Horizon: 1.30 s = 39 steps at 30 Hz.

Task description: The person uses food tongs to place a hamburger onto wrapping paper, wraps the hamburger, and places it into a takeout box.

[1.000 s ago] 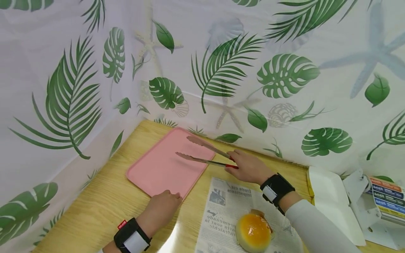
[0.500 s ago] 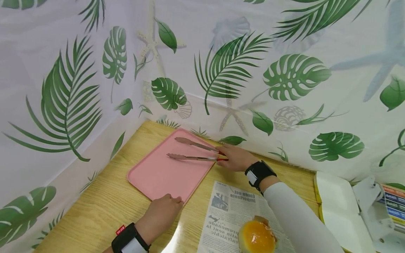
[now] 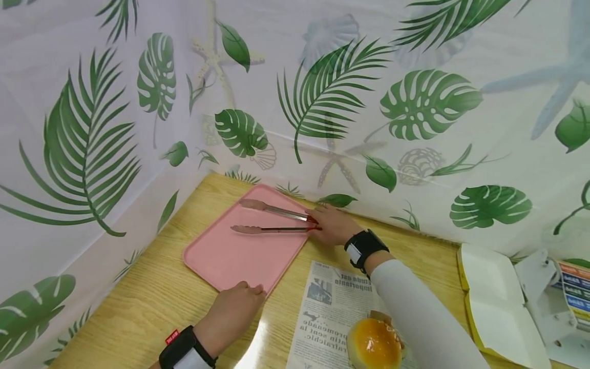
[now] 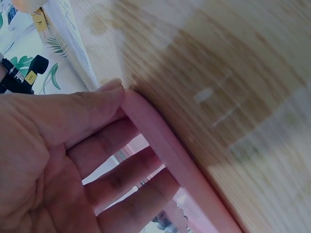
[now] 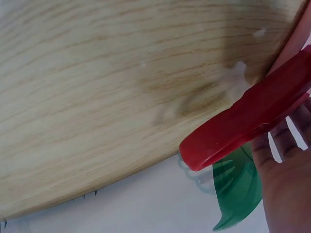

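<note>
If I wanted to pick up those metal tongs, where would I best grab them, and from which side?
Probably by the red handles, coming from the right in the head view and taking both together, since the two metal arms spread apart. The tongs point left, their scalloped tips over the pink tray, handles at its right edge, where the right hand holds them.

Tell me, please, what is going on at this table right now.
A person's right hand holds the metal tongs by their red handles, jaws apart over the pink tray; I can't tell whether the tongs touch it. The left hand grips the tray's near corner. Nearer the camera, a glossy bun sits on newsprint-style paper, and an open box lies off to the right.
</note>
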Motion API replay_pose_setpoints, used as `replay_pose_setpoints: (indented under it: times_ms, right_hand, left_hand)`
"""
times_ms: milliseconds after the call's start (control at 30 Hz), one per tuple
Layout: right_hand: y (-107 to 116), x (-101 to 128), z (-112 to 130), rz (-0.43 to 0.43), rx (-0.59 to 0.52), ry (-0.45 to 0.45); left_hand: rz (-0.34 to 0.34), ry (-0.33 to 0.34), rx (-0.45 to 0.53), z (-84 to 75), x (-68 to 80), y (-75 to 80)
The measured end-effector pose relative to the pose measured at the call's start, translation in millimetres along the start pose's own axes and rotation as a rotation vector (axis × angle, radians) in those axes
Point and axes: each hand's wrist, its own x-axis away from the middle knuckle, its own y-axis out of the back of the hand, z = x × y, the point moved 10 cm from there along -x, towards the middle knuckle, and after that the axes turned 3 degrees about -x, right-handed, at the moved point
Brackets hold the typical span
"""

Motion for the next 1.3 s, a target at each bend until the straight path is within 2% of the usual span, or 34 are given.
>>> replay_pose_setpoints:
  times_ms: [133, 333, 567, 633, 800, 933, 1033, 1100, 1167, 1233, 1300]
  right_hand:
    - [2.9, 4.1, -3.9, -0.013, -0.026, -0.033]
    - [23.5, 37.7, -13.5, -0.08, -0.074, -0.113]
    - [37.8, 109.2, -10.2, -0.139, -0.093, -0.16]
    - [36.0, 132.0, -6.7, -0.156, -0.089, -0.155]
    - [19.6, 183.9, -5.7, -0.171, -0.12, -0.234]
    - [4.4, 207.7, -7.9, -0.159, -0.137, -0.278]
    - [-6.0, 221.9, -13.2, -0.139, -0.158, -0.319]
    - [-13.1, 227.2, -16.6, -0.114, -0.193, -0.339]
    - [-20.8, 227.8, -19.8, -0.079, -0.222, -0.348]
    - [-27.2, 223.6, -21.8, -0.048, -0.239, -0.34]
    - [-31.9, 215.9, -24.4, -0.033, -0.229, -0.324]
  left_hand:
    - [-0.014, -0.011, -0.004, -0.1, 0.7, -0.4]
    - [0.011, -0.037, 0.017, -0.4, -3.1, -0.9]
    - [0.043, -0.056, 0.047, 10.0, -8.5, -1.6]
    - [0.037, -0.072, 0.052, 16.0, -10.0, -1.4]
    - [0.044, -0.115, 0.105, 34.5, -17.2, -1.4]
    - [0.103, -0.036, 0.197, 59.1, -24.4, -4.8]
    - [0.125, 0.026, 0.207, 71.1, -30.8, -6.3]
    - [0.108, 0.038, 0.17, 71.0, -33.5, -4.5]
    - [0.087, 0.033, 0.136, 63.4, -36.1, -3.2]
    - [0.089, 0.012, 0.154, 49.3, -37.7, -3.6]
    - [0.142, -0.011, 0.213, 32.1, -39.4, -8.9]
